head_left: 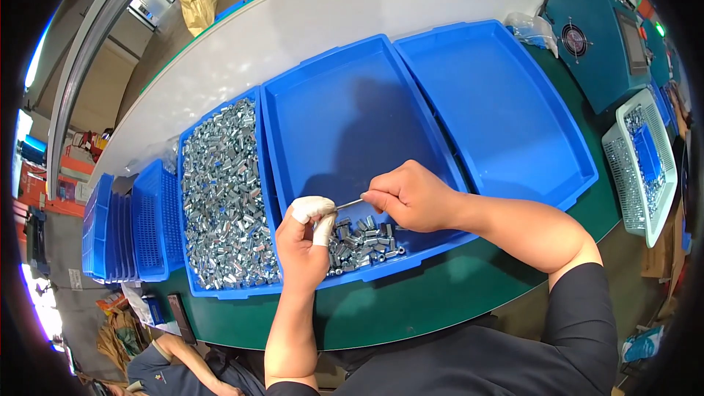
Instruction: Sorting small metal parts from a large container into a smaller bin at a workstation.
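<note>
My left hand (303, 246) has white coverings on its thumb and forefinger, which are pinched together. What sits between those fingertips is mostly hidden. In my right hand (414, 196) a thin metal rod (350, 204) is pinched between thumb and forefinger, its far end meeting the left fingertips. Both hands are above the near part of the middle blue tray (330, 95). A pile of small silvery metal sleeves (365, 240) lies in that tray, below and beside the hands. To the left, another blue tray (192, 279) is filled with similar metal pieces (224, 191).
A third blue tray (499, 110) lies at the right on the green table (440, 301). Stacked blue baskets (121, 227) stand far left. A white basket of metal parts (612, 154) and a teal machine box (579, 37) are at right. Another person's arm (192, 359) shows lower left.
</note>
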Motion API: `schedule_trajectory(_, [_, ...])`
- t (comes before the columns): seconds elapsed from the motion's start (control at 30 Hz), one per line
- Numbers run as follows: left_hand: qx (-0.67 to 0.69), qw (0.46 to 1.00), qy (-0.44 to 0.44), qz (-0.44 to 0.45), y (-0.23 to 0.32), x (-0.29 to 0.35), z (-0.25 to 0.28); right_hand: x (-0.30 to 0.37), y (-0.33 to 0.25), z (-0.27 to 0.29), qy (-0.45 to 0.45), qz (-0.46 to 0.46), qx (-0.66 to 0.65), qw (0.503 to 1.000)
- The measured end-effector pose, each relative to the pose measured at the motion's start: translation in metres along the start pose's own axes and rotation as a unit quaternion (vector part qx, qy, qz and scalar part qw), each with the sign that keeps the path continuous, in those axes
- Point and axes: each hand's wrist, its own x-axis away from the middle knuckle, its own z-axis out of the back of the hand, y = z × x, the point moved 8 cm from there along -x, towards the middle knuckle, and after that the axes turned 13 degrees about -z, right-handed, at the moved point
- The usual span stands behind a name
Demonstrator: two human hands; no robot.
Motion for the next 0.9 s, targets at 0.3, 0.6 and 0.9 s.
schedule_trajectory(0.3, [0.110, 0.990, 0.015, 0.087, -0.009, 0.010, -0.003, 0.006, -0.008, -0.005, 0.021, 0.067, 0.027, 0.997])
schedule_trajectory(0.6, [0.142, 0.986, 0.015, 0.081, -0.006, 0.012, 0.000, 0.013, -0.022, -0.006, 0.069, 0.133, 0.077, 0.986])
schedule_trajectory(0.9, [0.155, 0.982, 0.010, 0.109, 0.003, 0.018, -0.020, 0.020, -0.032, -0.011, 0.058, 0.173, 0.099, 0.978])
